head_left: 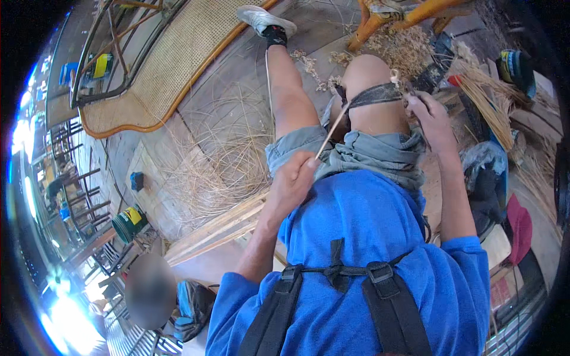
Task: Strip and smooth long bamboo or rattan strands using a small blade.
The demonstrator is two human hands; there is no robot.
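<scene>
My left hand (293, 177) is closed around a thin, pale cane strip (330, 135) in front of my waist. The strip slants up and away to a dark band (375, 95) wrapped over my bent right knee. My right hand (432, 118) is closed at the outer side of that knee, beside the band. A small dark object shows at its fingertips, but its kind is unclear. Pale curled shavings (395, 77) stick up just by those fingers. Where the strip crosses the knee, it is hard to follow.
A curved frame with woven cane (172, 59) lies at far left. Loose cane strips (219, 157) are heaped on the floor near long wooden boards (219, 228). At right are a strip bundle (488, 110), a dark can (515, 72) and pink cloth (519, 228). Orange wooden legs (409, 15) stand ahead.
</scene>
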